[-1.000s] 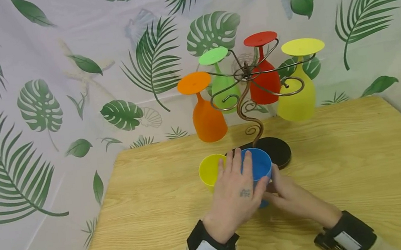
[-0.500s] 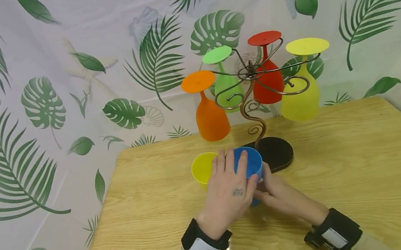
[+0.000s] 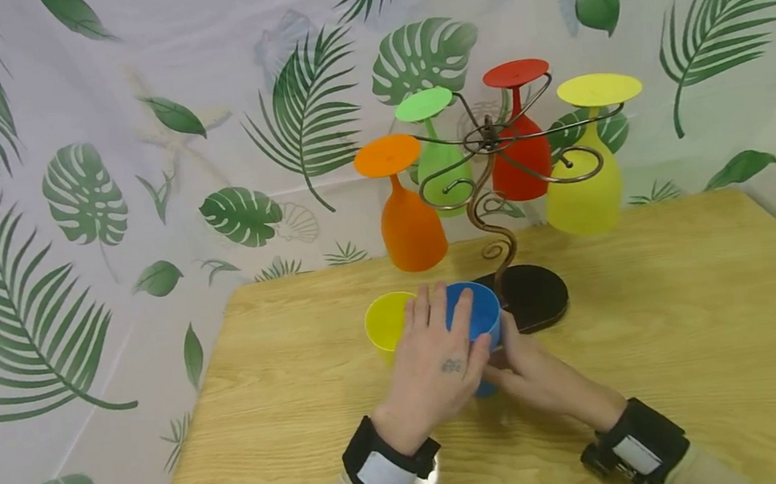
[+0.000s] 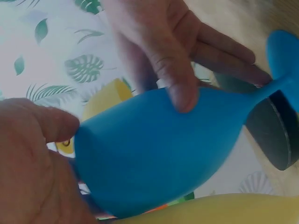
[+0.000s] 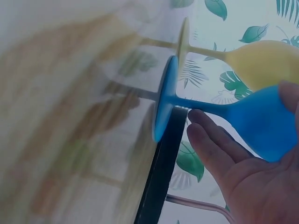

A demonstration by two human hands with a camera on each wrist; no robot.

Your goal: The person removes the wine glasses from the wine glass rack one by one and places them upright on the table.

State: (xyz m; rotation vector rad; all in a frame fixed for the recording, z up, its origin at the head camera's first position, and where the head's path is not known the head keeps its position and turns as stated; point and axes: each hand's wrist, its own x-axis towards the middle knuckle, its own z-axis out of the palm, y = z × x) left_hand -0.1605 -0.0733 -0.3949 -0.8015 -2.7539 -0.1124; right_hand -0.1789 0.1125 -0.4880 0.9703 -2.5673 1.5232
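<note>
A blue plastic goblet (image 3: 481, 313) stands upright on the table, next to a yellow goblet (image 3: 385, 323) on its left. My left hand (image 3: 429, 374) lies across the blue rim from the left, fingers over the opening and thumb on the outside of the bowl; it partly covers the yellow goblet. From the right, my right hand (image 3: 543, 376) holds the blue bowl, its thumb on the near side in the left wrist view. In the right wrist view, the blue foot (image 5: 166, 100) is at the tabletop and two fingertips reach close to the stem.
Behind the hands stands a scrolled metal rack (image 3: 483, 222) on a black base (image 3: 540, 300). Upside down from its arms hang orange (image 3: 413, 231), light green (image 3: 443, 171), red (image 3: 520, 165) and yellow (image 3: 586, 197) goblets. A leaf-print backdrop (image 3: 139, 224) rises behind the table.
Both hands and the blue goblet have shifted left, away from the rack base. The yellow goblet beside it has moved left as well. The hanging goblets keep their places on the rack.
</note>
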